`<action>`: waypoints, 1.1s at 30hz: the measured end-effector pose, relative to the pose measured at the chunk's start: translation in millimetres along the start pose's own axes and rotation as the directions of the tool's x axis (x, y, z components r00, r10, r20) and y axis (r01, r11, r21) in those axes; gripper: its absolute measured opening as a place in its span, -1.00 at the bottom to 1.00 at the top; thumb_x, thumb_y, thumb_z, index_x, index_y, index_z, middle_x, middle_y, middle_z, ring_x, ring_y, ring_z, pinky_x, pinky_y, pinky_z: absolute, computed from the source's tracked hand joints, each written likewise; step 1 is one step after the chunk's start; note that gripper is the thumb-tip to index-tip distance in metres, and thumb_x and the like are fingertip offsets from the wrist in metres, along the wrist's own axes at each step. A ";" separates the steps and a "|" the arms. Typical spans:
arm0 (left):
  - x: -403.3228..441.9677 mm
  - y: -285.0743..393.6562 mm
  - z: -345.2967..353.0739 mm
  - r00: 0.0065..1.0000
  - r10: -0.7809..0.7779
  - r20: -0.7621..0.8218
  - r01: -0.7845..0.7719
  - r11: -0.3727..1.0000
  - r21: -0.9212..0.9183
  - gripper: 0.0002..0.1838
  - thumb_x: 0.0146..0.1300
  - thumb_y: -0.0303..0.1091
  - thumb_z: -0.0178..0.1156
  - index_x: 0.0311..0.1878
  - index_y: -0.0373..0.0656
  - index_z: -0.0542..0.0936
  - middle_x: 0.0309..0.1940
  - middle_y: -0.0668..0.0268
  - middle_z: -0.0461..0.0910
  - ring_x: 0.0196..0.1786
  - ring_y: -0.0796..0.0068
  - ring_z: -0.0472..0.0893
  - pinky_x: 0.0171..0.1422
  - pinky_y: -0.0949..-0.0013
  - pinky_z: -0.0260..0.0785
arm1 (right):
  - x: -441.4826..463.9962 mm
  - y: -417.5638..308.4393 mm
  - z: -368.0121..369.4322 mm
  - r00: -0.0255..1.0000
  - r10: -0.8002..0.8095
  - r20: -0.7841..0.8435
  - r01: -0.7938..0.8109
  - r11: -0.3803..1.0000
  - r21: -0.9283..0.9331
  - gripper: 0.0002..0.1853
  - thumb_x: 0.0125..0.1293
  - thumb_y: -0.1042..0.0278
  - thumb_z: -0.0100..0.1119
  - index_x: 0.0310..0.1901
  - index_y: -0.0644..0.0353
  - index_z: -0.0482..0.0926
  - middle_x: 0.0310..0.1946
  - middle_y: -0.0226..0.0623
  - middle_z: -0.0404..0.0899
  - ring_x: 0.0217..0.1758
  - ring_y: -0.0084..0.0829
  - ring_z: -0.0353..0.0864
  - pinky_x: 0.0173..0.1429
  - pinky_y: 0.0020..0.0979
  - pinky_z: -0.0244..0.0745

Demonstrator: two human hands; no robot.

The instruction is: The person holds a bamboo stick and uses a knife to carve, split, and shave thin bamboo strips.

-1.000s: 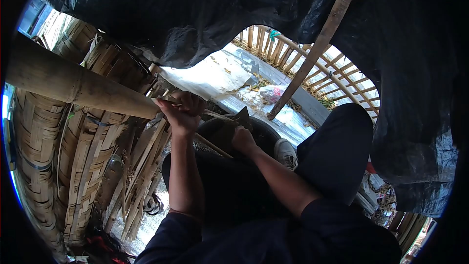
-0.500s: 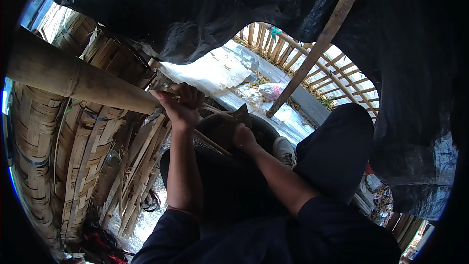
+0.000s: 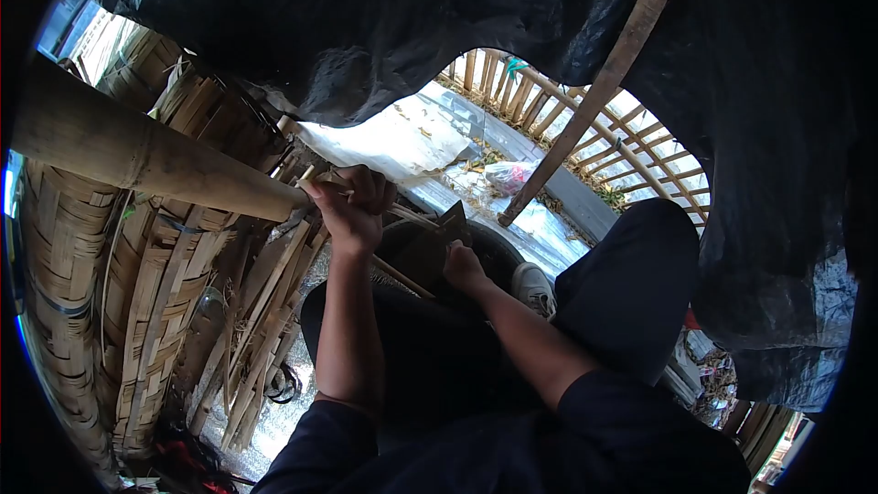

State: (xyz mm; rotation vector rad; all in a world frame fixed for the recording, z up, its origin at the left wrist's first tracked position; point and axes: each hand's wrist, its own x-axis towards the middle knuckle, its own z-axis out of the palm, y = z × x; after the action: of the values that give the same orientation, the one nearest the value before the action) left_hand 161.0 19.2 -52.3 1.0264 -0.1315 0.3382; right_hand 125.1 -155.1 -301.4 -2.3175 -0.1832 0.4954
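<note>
My left hand (image 3: 352, 209) is closed around thin pale bamboo strips (image 3: 413, 217). A short end sticks out past the thumb, and the other ends run right to the dark blade. My right hand (image 3: 465, 265) is closed too, low in front of me. It appears to grip a broad-bladed knife (image 3: 428, 254), dark with a pointed upper corner; its handle is hidden by my fingers. The strips seem to meet the blade near that corner, but shadow hides whether they touch. Below them, a dark round rim lies between my legs, with another bamboo stick (image 3: 402, 276) across it.
A thick bamboo pole (image 3: 155, 151) reaches in from the left, ending close to my left hand. Woven bamboo (image 3: 69, 274) and split strips (image 3: 261, 338) stand at left. Black sheeting (image 3: 366, 18) hangs overhead, with a wooden slat (image 3: 594, 91) slanting down at right. My shoe (image 3: 533, 288) is beside the rim.
My left hand has moved slightly right and down with the bamboo strips. My right hand has shifted a little right and down with the knife.
</note>
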 end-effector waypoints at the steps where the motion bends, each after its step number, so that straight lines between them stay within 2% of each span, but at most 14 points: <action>1: -0.6 -0.1 -0.1 1.000 -0.002 -0.002 0.002 1.000 -0.001 -0.23 0.06 0.62 -0.37 -0.73 0.02 0.09 -0.80 0.56 -0.06 -0.70 0.65 -0.10 -0.58 0.47 -0.27 | -2.2 -3.5 -2.9 1.000 0.003 0.002 -0.003 1.000 -0.001 -0.75 0.37 0.33 -0.13 -0.31 0.40 0.38 -0.47 0.27 0.53 -0.29 0.16 0.59 -0.23 0.02 0.49; 3: 0.7 -0.7 -1.0 0.999 -0.016 -0.048 0.016 1.000 -0.002 -0.22 0.06 0.62 -0.36 -0.73 0.02 0.09 -0.81 0.56 -0.06 -0.71 0.66 -0.10 -0.58 0.48 -0.26 | -1.2 -6.7 -9.0 0.990 0.105 0.091 -0.102 0.994 -0.038 -0.70 0.39 0.26 -0.16 -0.20 0.39 0.41 -0.31 0.29 0.55 -0.16 0.17 0.58 -0.09 0.01 0.50; 6: 0.1 -1.3 -2.8 0.999 -0.035 -0.013 0.035 0.999 -0.022 -0.22 0.04 0.63 -0.34 -0.72 0.02 0.10 -0.80 0.56 -0.05 -0.70 0.66 -0.09 -0.59 0.48 -0.26 | 1.4 -5.2 -8.7 0.999 0.036 0.041 -0.035 0.998 -0.045 -0.72 0.37 0.30 -0.12 -0.28 0.42 0.39 -0.43 0.27 0.55 -0.25 0.19 0.58 -0.17 -0.01 0.52; 13: -0.9 -2.8 -0.7 1.000 -0.025 0.015 0.025 0.999 0.029 -0.21 0.02 0.64 -0.32 -0.71 -0.01 0.10 -0.79 0.55 -0.07 -0.70 0.65 -0.09 -0.57 0.46 -0.24 | 15.8 0.9 -10.6 0.997 0.033 0.074 -0.030 0.999 -0.040 -0.69 0.36 0.30 -0.13 -0.26 0.46 0.44 -0.38 0.25 0.55 -0.19 0.16 0.59 -0.09 -0.02 0.50; 15: -1.5 -2.8 0.3 1.000 -0.005 0.012 0.005 1.000 0.021 -0.22 0.06 0.61 -0.34 -0.71 -0.02 0.10 -0.78 0.53 -0.07 -0.70 0.65 -0.09 -0.56 0.46 -0.24 | 22.6 0.5 -18.2 0.985 -0.030 0.171 0.051 0.991 -0.120 -0.67 0.37 0.28 -0.13 -0.25 0.47 0.46 -0.36 0.26 0.55 -0.18 0.12 0.59 -0.08 -0.04 0.50; 19: 0.1 -7.9 -3.3 0.994 0.029 -0.104 -0.024 0.999 0.046 -0.23 0.10 0.58 -0.37 -0.70 -0.02 0.10 -0.78 0.52 -0.06 -0.69 0.64 -0.08 -0.57 0.46 -0.24 | 19.3 -18.7 -20.7 0.983 -0.026 0.182 0.047 0.993 -0.108 -0.66 0.37 0.27 -0.15 -0.24 0.47 0.47 -0.34 0.27 0.55 -0.16 0.12 0.59 -0.07 -0.04 0.50; 21: 0.3 -8.9 -4.4 0.980 0.057 -0.192 -0.049 0.998 0.042 -0.23 0.13 0.57 -0.39 -0.70 -0.03 0.08 -0.78 0.51 -0.05 -0.69 0.64 -0.10 -0.57 0.45 -0.24 | 14.3 -35.1 -15.9 0.954 -0.164 0.252 0.236 0.928 -0.287 -0.67 0.37 0.30 -0.15 -0.25 0.47 0.47 -0.32 0.27 0.55 -0.13 0.10 0.59 -0.05 -0.03 0.49; 22: 0.9 -9.4 -7.3 0.980 0.053 -0.193 -0.046 0.998 0.043 -0.23 0.13 0.57 -0.39 -0.70 -0.03 0.08 -0.78 0.51 -0.05 -0.69 0.64 -0.10 -0.57 0.45 -0.24 | 9.0 -41.9 -15.9 0.953 -0.162 0.254 0.234 0.930 -0.285 -0.67 0.37 0.30 -0.15 -0.25 0.47 0.47 -0.32 0.27 0.55 -0.13 0.10 0.59 -0.05 -0.03 0.49; 24: -0.8 -9.3 -13.6 0.984 0.045 -0.173 -0.044 0.999 0.013 -0.23 0.11 0.57 -0.37 -0.70 -0.03 0.07 -0.78 0.51 -0.05 -0.68 0.64 -0.10 -0.56 0.45 -0.25 | -4.7 -44.4 -15.1 0.997 0.007 0.071 -0.004 0.999 -0.042 -0.69 0.37 0.32 -0.16 -0.27 0.44 0.47 -0.34 0.26 0.55 -0.18 0.09 0.60 -0.12 -0.04 0.51; 27: -2.2 -5.2 -12.4 0.995 0.004 -0.098 -0.007 1.000 -0.027 -0.23 0.10 0.58 -0.33 -0.70 -0.03 0.08 -0.78 0.51 -0.06 -0.67 0.64 -0.10 -0.55 0.45 -0.24 | -12.6 -18.9 -25.5 0.997 0.063 0.041 -0.060 0.996 -0.060 -0.71 0.38 0.32 -0.16 -0.27 0.42 0.46 -0.37 0.25 0.56 -0.26 0.11 0.61 -0.22 -0.06 0.53; 28: 0.8 -4.1 -12.0 0.995 0.015 -0.094 -0.017 1.000 -0.026 -0.23 0.10 0.58 -0.33 -0.70 -0.03 0.08 -0.78 0.51 -0.06 -0.67 0.64 -0.10 -0.55 0.45 -0.24 | -3.4 -21.0 -22.8 0.998 0.053 0.036 -0.051 0.997 -0.061 -0.71 0.38 0.32 -0.16 -0.27 0.42 0.46 -0.37 0.25 0.56 -0.26 0.11 0.61 -0.22 -0.06 0.53; 30: -0.2 -3.4 -13.0 0.997 0.016 -0.081 -0.017 1.000 -0.010 -0.23 0.09 0.59 -0.33 -0.70 -0.03 0.09 -0.77 0.51 -0.07 -0.67 0.65 -0.09 -0.54 0.45 -0.23 | 6.9 -30.4 -10.4 0.994 -0.110 -0.002 0.110 0.991 -0.075 -0.70 0.39 0.29 -0.16 -0.26 0.41 0.46 -0.37 0.30 0.54 -0.31 0.15 0.60 -0.26 -0.05 0.53; 33: -0.9 -2.8 -14.8 0.999 0.008 -0.042 -0.010 0.999 -0.053 -0.23 0.10 0.58 -0.34 -0.71 -0.02 0.10 -0.77 0.53 -0.07 -0.67 0.65 -0.08 -0.55 0.45 -0.23 | 8.9 -36.7 -10.7 0.996 -0.075 -0.052 0.075 0.997 -0.017 -0.70 0.38 0.29 -0.14 -0.25 0.43 0.46 -0.40 0.30 0.54 -0.31 0.16 0.60 -0.27 -0.04 0.52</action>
State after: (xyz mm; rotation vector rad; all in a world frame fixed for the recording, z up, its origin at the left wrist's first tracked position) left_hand 160.4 30.4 -62.4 0.9653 -0.1072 0.3625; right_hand 138.1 -133.5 -271.4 -2.3264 -0.2482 0.3960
